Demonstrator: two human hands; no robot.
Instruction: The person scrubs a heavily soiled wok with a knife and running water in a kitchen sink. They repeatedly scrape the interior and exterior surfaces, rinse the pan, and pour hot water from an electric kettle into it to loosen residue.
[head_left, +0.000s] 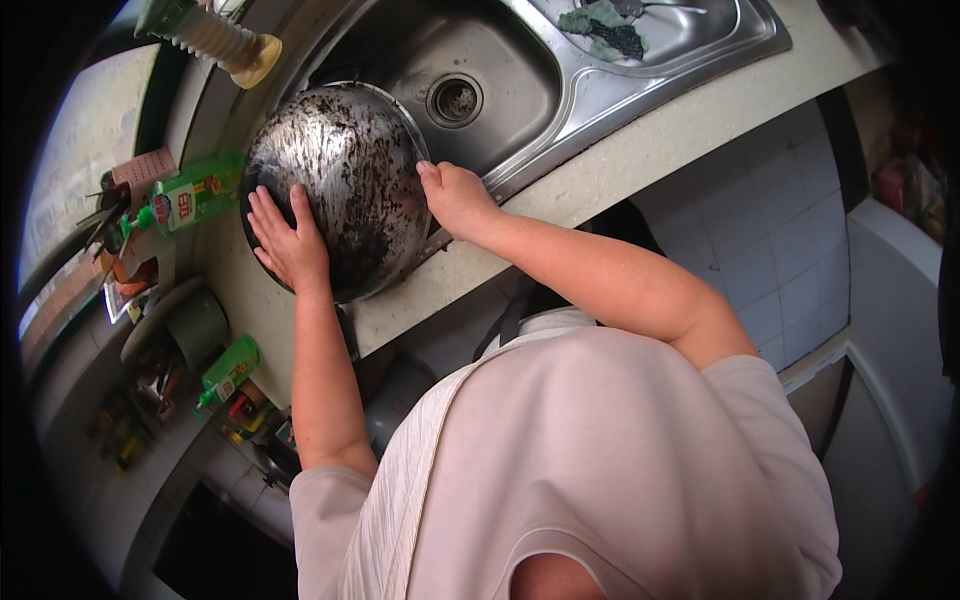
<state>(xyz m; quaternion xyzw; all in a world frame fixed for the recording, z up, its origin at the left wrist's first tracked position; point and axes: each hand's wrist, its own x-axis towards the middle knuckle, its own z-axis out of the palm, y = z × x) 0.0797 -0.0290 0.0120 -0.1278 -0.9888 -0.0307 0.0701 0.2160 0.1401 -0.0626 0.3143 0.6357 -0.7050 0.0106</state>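
Observation:
A large round metal wok (360, 172), its underside stained black and brown, lies bottom up over the left end of the sink (510, 82) and the counter edge. Flat against its dark side rests my left hand (289, 244), fingers somewhat apart. My right hand (454, 196) is closed at the wok's right rim, with the thumb up on the metal; the fingers beneath are partly hidden. Beyond the wok, the sink's drain (454, 100) shows. In the second basin lies a green and black scrubbing cloth (606, 31) beside a metal utensil.
A green dish soap bottle (196, 196) is just left of the wok, and another green bottle (231, 369) stands farther down. A ribbed hose (217, 43) with a yellowish end hangs at the upper left. The pale countertop (660, 154) runs along the sink's near side.

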